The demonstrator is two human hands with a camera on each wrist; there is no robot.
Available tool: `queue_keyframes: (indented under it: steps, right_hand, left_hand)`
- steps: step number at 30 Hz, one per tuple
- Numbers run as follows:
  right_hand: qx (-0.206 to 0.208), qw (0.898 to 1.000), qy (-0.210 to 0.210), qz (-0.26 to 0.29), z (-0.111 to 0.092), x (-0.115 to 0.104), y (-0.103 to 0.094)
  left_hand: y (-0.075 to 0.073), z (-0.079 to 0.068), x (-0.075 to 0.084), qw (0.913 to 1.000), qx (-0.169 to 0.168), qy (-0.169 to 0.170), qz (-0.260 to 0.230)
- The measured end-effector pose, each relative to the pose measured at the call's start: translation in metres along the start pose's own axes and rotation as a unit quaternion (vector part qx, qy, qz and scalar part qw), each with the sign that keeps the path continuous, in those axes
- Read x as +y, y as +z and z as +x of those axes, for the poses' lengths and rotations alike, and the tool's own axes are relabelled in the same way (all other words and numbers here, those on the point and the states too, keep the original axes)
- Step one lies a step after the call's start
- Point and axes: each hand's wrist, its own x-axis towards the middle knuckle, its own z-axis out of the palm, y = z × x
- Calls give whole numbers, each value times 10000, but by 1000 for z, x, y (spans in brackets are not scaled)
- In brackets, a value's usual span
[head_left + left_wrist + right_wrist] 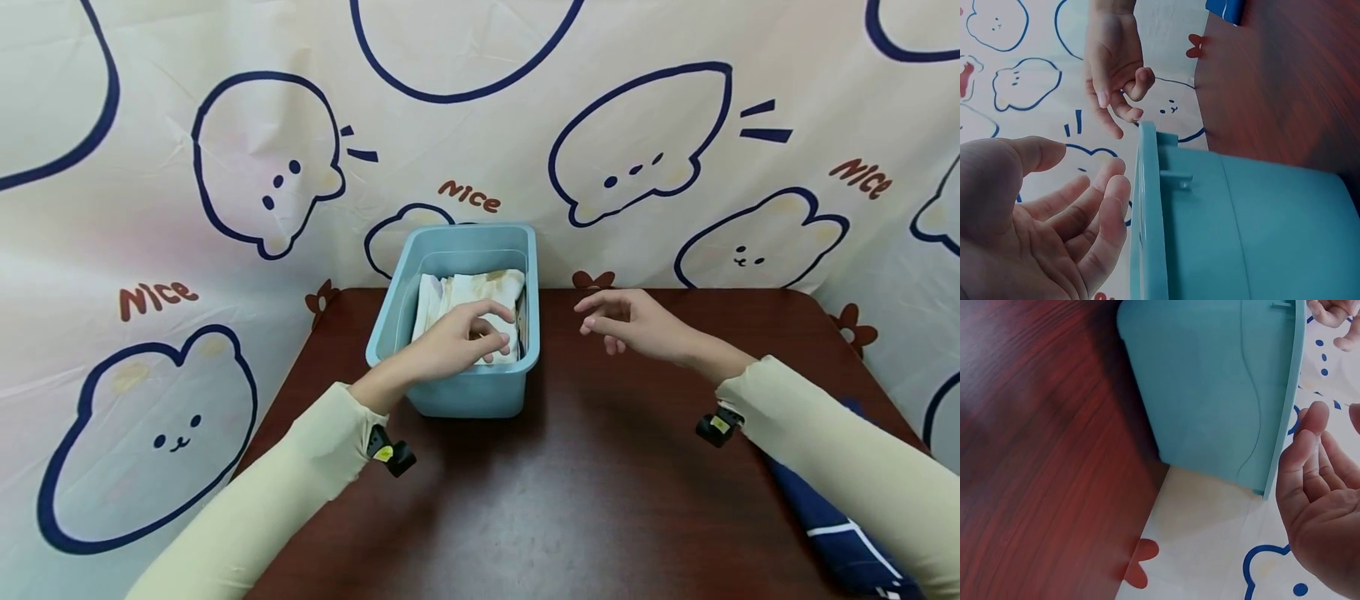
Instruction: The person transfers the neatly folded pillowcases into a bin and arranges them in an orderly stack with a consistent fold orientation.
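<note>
A light blue plastic bin [468,396] stands at the back of the table, with folded white cloth [487,287] bearing yellowish marks inside it. Above the bin's near part hovers my left hand [457,342], fingers loosely bent and nothing held. In the left wrist view that left hand [1066,219] is beside the bin's rim [1150,219], apart from it. To the right of the bin my right hand [630,321] is raised over the table, relaxed and holding nothing. The right wrist view shows the right hand [1329,506] near the bin's side [1204,387].
The dark red-brown wooden table [600,500] meets a cartoon-printed cloth backdrop [465,142] behind and at the sides. At the table's right edge lies a dark blue cloth [840,533] with white lines, partly hidden under my right sleeve [832,458].
</note>
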Motion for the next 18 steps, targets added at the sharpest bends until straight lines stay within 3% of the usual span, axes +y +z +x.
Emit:
queue_keyframes:
  steps: [18]
  right_hand:
    - [124, 9997, 186, 26, -27, 21, -18]
  left_hand:
    - [23, 9, 5, 9988, -210, 219, -375]
